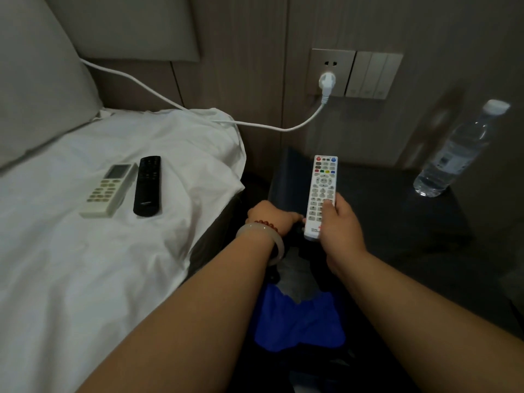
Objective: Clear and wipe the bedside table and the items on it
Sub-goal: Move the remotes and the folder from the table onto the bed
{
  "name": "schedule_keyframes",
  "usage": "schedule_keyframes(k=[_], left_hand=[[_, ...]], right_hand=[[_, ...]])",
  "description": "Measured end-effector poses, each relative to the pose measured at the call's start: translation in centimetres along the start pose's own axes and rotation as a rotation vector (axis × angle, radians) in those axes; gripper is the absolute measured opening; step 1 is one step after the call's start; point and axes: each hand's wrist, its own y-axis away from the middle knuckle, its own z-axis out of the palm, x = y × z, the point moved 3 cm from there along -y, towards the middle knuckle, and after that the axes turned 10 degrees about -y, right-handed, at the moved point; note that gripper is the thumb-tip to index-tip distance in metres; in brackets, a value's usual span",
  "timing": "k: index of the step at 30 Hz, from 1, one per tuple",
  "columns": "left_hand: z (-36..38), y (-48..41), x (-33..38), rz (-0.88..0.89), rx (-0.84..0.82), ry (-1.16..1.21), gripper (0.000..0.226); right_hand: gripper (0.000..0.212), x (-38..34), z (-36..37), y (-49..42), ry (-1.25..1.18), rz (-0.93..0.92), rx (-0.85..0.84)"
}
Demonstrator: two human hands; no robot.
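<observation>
Long white remote control (pixel 323 191), grey keys, coloured buttons at its far end: right hand (pixel 340 225) is gripping its near half, thumb across the keys, holding it over the dark bedside surface (pixel 382 211). Left hand (pixel 269 215) is curling just beside the remote's near end; cannot tell if it is clasping anything. Clear plastic water bottle (pixel 450 154) is standing far right on the surface. Left, on the white bed sheet (pixel 85 265), a cream remote with a screen (pixel 109 190) and a slim black remote (pixel 147 185) are lying side by side. White cable (pixel 170 100) is running from the wall socket (pixel 331 72) towards the bed.
</observation>
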Motion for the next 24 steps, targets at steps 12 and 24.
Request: schedule_keyframes(k=[12,24], left_hand=[[-11.8,8.7,-2.9,0.25,0.625,0.229,0.042],[-23.9,10.5,-12.6,0.084,0.783,0.435,0.052]], right_hand=[[0.051,-4.0,5.1,1.9,-0.177,-0.085,-0.127],[0.065,-4.7,18.0,5.8,-0.013,-0.037,-0.485]])
